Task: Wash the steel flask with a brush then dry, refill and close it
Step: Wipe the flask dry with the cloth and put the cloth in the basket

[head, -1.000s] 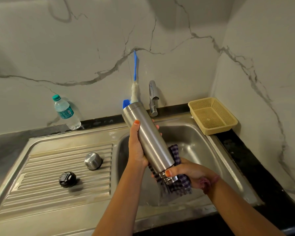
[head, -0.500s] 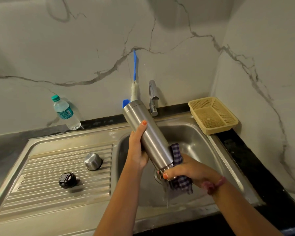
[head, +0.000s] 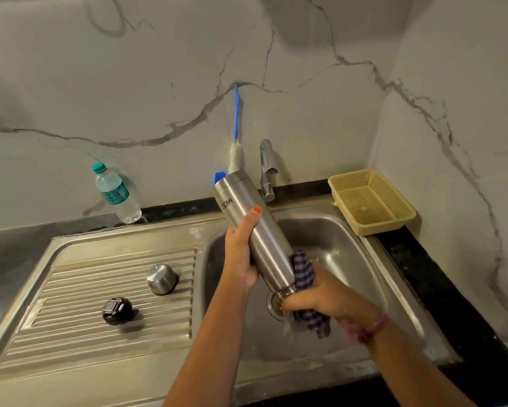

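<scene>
The drying step looks to be in hand. The tall brushed-steel flask (head: 255, 230) hangs upside down over the stainless sink basin (head: 358, 259), base tilted toward 11 o'clock, mouth toward 5 o'clock. The left hand (head: 241, 254) wraps its fingers round the mid-body, thumb across the front. The right hand (head: 314, 298) bunches a blue-and-white checked cloth (head: 305, 274) round the neck and mouth, fingers curled tight (that wrist is blurred).

Next, judging by the task, comes turning the flask upright for the refill; the clear plastic water bottle with a teal cap (head: 116, 195) stands at 10 o'clock against the marble wall, well apart. The steel cup-lid (head: 162, 279) and black stopper (head: 117, 310) sit on the ribbed drainboard (head: 70, 318) at 9 o'clock.

The chrome tap (head: 267, 168) stands just beside the flask's base, so swing away from it; the beige plastic basket (head: 371, 201) crowds 2 o'clock. The blue-handled bottle brush (head: 235, 124) leans behind.
</scene>
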Demonstrator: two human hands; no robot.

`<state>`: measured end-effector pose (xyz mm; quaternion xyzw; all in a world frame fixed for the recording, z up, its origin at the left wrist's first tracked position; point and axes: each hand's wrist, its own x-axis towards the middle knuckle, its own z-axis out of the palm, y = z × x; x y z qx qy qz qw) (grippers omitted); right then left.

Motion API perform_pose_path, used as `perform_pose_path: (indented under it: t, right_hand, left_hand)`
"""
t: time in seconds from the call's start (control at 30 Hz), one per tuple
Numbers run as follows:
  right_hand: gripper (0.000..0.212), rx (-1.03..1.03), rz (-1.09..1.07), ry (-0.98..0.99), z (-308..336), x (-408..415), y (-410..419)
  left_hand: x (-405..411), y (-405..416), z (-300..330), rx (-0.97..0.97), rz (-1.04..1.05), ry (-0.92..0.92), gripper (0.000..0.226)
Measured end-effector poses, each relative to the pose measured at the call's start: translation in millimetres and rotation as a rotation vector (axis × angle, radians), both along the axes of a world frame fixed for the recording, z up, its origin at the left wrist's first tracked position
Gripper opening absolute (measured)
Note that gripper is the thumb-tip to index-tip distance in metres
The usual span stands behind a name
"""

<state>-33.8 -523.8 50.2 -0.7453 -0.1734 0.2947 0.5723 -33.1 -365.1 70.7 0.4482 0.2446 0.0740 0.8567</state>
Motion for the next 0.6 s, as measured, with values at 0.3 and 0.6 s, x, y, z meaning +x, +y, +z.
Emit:
perform_pose_path:
  t: [0.3, 0.6]
  right_hand:
    - [0.052, 0.031, -0.048, 0.008, -1.6, 2.1, 2.0]
    - [0.073, -0.252, -0.345, -0.377, -14.4, -13.2, 25.4]
  left_hand:
    - [2.4, 0.2, 1.7, 0.085, 0.021, -0.026, 0.073]
    - [10.2, -16.5, 10.6, 0.276, 0.18, 0.054, 0.072]
